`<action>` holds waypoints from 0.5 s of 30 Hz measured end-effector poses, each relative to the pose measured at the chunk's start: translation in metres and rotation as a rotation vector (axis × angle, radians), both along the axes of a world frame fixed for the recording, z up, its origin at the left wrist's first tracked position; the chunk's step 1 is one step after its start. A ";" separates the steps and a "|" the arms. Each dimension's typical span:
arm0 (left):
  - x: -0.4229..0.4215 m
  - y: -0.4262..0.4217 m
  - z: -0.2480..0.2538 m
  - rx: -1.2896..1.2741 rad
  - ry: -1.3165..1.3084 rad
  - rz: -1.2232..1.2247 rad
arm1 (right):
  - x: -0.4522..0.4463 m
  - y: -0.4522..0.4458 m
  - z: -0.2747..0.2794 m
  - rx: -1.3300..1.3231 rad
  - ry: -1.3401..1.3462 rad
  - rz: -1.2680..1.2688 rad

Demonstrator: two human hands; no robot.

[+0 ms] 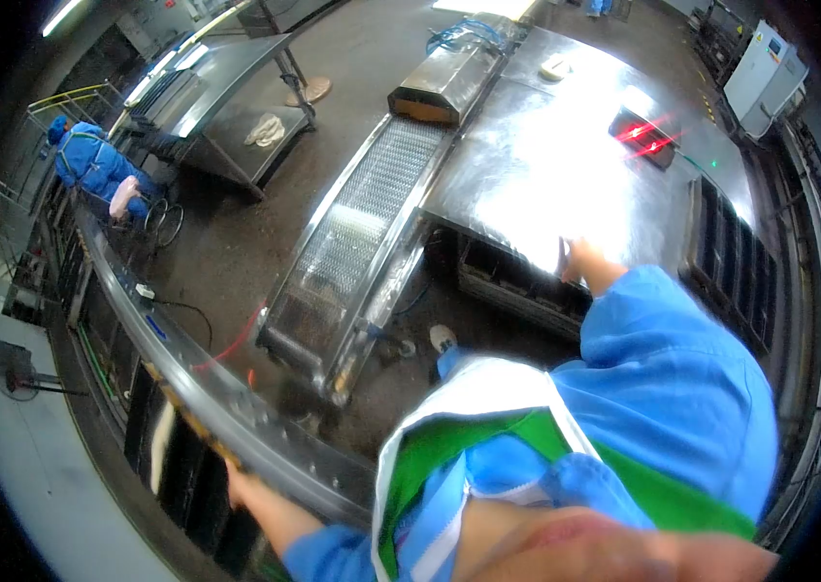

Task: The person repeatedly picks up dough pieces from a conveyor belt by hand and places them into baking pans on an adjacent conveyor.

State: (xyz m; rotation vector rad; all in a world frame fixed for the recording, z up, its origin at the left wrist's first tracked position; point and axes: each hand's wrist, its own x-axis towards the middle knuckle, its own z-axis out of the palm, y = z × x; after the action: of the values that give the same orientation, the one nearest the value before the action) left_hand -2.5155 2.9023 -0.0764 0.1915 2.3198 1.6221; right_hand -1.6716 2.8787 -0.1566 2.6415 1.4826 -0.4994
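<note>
Steel table [488, 184] stands right, the right hand [589, 263] at its near edge; near left, the left hand [244, 488] meets a black tray [187, 493]; grips I cannot tell.

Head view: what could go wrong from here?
The left hand is right by the long metal rail; it might get pinched if anything there shifts. The right hand is at the edge of the steel table, which could scrape it in a slip. The thin red cord near the mesh conveyor could snag.
</note>
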 end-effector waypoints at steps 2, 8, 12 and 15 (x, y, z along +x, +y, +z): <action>-0.001 -0.001 0.000 -0.004 0.002 0.006 | -0.007 -0.003 0.006 0.012 0.031 0.008; -0.012 -0.012 -0.006 -0.003 -0.001 0.056 | -0.063 0.000 0.093 0.117 0.317 -0.131; -0.007 -0.033 0.001 -0.054 -0.059 0.208 | 0.016 0.001 0.027 0.100 0.237 0.015; 0.014 -0.026 0.026 -0.031 -0.145 0.252 | 0.029 0.005 0.023 0.008 -0.094 0.141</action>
State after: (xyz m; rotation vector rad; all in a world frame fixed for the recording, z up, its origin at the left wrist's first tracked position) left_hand -2.5010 2.8760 -0.0499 -0.2271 2.3300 1.6489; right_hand -1.6429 2.8833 -0.1335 2.5048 1.6295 -0.3531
